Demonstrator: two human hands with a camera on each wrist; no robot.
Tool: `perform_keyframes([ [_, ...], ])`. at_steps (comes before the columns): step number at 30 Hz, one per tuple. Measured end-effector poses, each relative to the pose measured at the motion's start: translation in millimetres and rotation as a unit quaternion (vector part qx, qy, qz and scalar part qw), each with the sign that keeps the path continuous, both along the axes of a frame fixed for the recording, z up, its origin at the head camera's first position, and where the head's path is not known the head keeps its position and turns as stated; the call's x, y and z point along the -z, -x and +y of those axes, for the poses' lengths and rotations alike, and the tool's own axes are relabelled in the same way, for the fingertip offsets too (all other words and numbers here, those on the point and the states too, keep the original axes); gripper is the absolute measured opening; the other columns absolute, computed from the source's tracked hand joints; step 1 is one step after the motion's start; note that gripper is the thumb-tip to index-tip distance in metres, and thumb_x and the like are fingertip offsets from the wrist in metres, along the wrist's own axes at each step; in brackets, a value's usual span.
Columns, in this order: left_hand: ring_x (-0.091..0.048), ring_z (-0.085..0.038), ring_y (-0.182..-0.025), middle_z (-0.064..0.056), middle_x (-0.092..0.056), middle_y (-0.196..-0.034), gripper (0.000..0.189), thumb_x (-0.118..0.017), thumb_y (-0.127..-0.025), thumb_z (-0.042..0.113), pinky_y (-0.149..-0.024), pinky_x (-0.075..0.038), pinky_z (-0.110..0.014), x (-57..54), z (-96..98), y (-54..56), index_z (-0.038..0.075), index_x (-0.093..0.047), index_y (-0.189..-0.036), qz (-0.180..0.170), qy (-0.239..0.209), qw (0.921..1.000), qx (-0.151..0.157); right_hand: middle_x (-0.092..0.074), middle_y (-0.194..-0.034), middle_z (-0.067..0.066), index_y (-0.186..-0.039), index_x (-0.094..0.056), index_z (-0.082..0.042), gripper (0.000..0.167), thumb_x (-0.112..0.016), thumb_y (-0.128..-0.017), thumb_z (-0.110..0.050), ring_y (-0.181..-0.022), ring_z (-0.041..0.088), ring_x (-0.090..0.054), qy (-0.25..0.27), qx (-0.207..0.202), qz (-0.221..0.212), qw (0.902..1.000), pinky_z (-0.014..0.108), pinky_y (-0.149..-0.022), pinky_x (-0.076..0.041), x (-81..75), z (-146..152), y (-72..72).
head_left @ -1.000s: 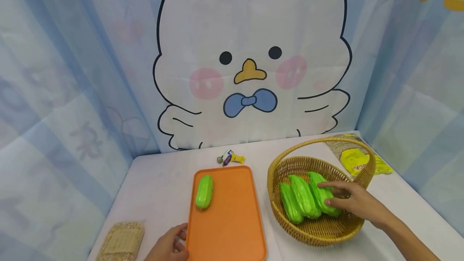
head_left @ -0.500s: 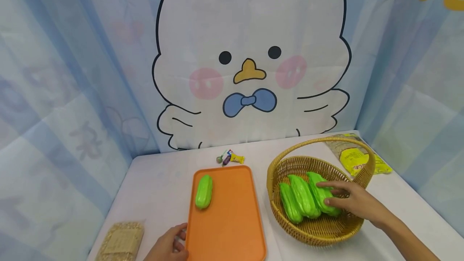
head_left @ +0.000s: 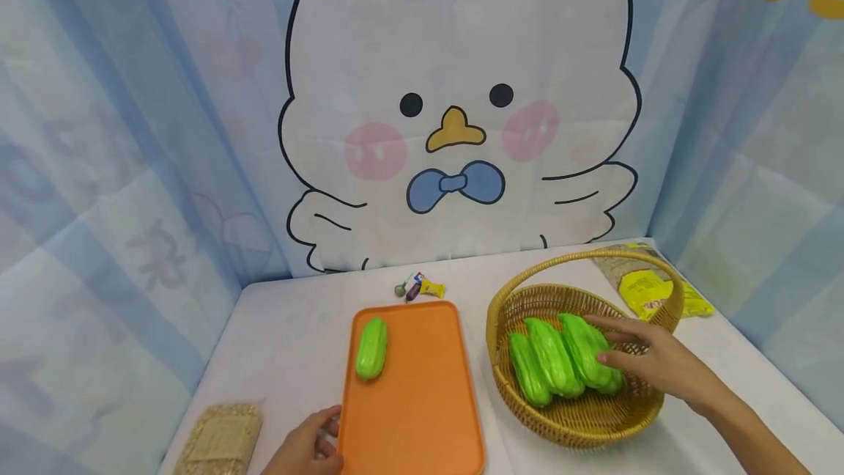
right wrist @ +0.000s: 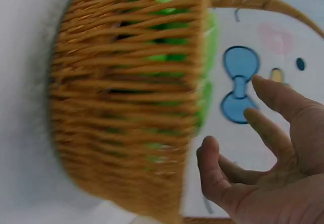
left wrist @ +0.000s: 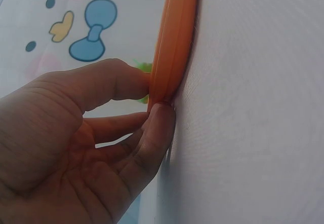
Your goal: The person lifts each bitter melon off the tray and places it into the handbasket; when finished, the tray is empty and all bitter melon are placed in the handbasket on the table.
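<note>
My left hand (head_left: 306, 446) is at the left edge of an orange tray (head_left: 422, 387). In the left wrist view, its thumb and a finger pinch the tray's rim (left wrist: 174, 36). A short glossy green vegetable, like a small cucumber (head_left: 372, 349), lies in the tray's upper left. To the right, a woven basket (head_left: 593, 424) with a tall handle holds 3 longer, ribbed green vegetables (head_left: 552, 358) side by side. My right hand (head_left: 662, 361) hovers over the basket's right side, fingers spread, beside the rightmost green piece. Nothing is in its grasp in the right wrist view.
Several small wrapped candies (head_left: 419, 287) lie behind the tray. A yellow-labelled bag (head_left: 649, 292) lies behind the basket at the table's right edge. A packet of pale grains (head_left: 220, 440) sits at front left. A cartoon-printed curtain (head_left: 455, 35) hangs behind the table.
My right hand has drawn slightly right and back from the rightmost green vegetable, with its fingers more spread. The left hand and the tray have stayed put.
</note>
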State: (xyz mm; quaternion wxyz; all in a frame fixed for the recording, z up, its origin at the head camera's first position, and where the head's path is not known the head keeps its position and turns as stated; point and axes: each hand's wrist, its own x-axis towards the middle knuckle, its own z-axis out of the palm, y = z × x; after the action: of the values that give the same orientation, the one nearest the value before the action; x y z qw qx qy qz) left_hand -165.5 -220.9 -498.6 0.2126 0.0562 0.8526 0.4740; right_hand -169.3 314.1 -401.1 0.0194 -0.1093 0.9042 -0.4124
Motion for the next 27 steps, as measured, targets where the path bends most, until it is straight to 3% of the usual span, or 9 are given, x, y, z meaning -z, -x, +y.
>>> perform_keyframes([
  [4, -0.056, -0.02, -0.084, -0.007, -0.054, -0.105, 0.069, -0.071, -0.079, 0.003, -0.071, -0.05, -0.037, 1.5, 0.2, -0.4, -0.016, -0.04, -0.137, -0.003, 0.004, 1.0, -0.005, -0.055, -0.139, 0.005, -0.142, -0.054, -0.025, 0.049, -0.067, -0.095, -0.026, -0.116, 0.028, -0.058, 0.029, -0.014, 0.042, 0.9986, 0.043, -0.082, -0.053, -24.8, -29, -14.3],
  [6, -0.056, -0.02, -0.084, -0.006, -0.054, -0.105, 0.068, -0.07, -0.079, 0.003, -0.071, -0.05, -0.037, 1.8, 0.3, -0.7, -0.016, -0.04, -0.137, -0.006, 0.007, 0.9999, -0.009, -0.055, -0.138, 0.002, -0.14, -0.056, -0.023, 0.048, -0.068, -0.094, -0.021, -0.112, 0.021, -0.06, 0.066, -0.047, 0.058, 0.995, 0.035, -0.081, -0.054, -35.4, -52, -21.2],
  [8, -0.056, -0.02, -0.084, -0.006, -0.054, -0.106, 0.069, -0.07, -0.079, 0.004, -0.071, -0.05, -0.037, 2.0, 0.6, -0.6, -0.016, -0.04, -0.137, -0.005, 0.01, 0.9999, -0.01, -0.056, -0.137, 0.004, -0.14, -0.055, -0.018, 0.048, -0.068, -0.093, -0.013, -0.11, 0.019, -0.062, 0.116, -0.096, 0.066, 0.9864, 0.035, -0.082, -0.055, -42.1, -77, -26.0],
  [12, -0.056, -0.02, -0.085, -0.006, -0.054, -0.106, 0.069, -0.07, -0.08, 0.004, -0.071, -0.05, -0.037, 2.7, 0.6, 0.2, -0.015, -0.04, -0.138, -0.004, 0.006, 0.9999, -0.007, -0.055, -0.138, 0.005, -0.142, -0.052, -0.017, 0.052, -0.069, -0.093, -0.012, -0.116, 0.025, -0.059, 0.182, -0.154, 0.03, 0.9706, 0.035, -0.087, -0.053, -44.7, -129, -24.2],
  [15, -0.056, -0.02, -0.085, -0.007, -0.053, -0.106, 0.069, -0.07, -0.08, 0.004, -0.071, -0.05, -0.036, 3.2, 0.8, 0.8, -0.016, -0.039, -0.139, -0.002, -0.001, 1.0, -0.001, -0.051, -0.142, 0.0, -0.143, -0.051, -0.021, 0.055, -0.071, -0.092, -0.019, -0.124, 0.027, -0.053, 0.224, -0.156, -0.023, 0.9618, 0.036, -0.093, -0.05, -35.1, -164, -10.6],
  [19, -0.056, -0.021, -0.085, -0.007, -0.053, -0.105, 0.069, -0.07, -0.08, 0.003, -0.069, -0.05, -0.032, 3.8, -0.8, 1.0, -0.018, -0.038, -0.138, 0.012, -0.014, 0.9997, 0.015, -0.049, -0.143, 0.002, -0.142, -0.052, -0.023, 0.055, -0.073, -0.091, -0.025, -0.129, 0.03, -0.048, 0.26, -0.142, -0.05, 0.9539, 0.044, -0.097, -0.046, -9.3, -207, 18.6],
  [23, -0.056, -0.021, -0.085, -0.007, -0.054, -0.105, 0.068, -0.069, -0.081, 0.004, -0.069, -0.05, -0.032, 4.5, -1.1, 1.8, -0.018, -0.039, -0.137, 0.012, -0.018, 0.9996, 0.018, -0.047, -0.144, 0.009, -0.139, -0.056, -0.026, 0.054, -0.074, -0.089, -0.029, -0.131, 0.035, -0.046, 0.248, -0.104, -0.064, 0.961, 0.053, -0.096, -0.045, 19.8, -241, 44.9],
  [27, -0.057, -0.02, -0.084, -0.006, -0.054, -0.105, 0.068, -0.069, -0.08, 0.005, -0.07, -0.05, -0.034, 4.9, -0.4, 3.6, -0.017, -0.04, -0.137, 0.002, -0.006, 0.9999, 0.009, -0.044, -0.146, 0.015, -0.14, -0.056, -0.022, 0.054, -0.074, -0.089, -0.028, -0.128, 0.041, -0.047, 0.208, -0.08, -0.064, 0.9727, 0.055, -0.095, -0.045, 42.9, -268, 65.2],
])
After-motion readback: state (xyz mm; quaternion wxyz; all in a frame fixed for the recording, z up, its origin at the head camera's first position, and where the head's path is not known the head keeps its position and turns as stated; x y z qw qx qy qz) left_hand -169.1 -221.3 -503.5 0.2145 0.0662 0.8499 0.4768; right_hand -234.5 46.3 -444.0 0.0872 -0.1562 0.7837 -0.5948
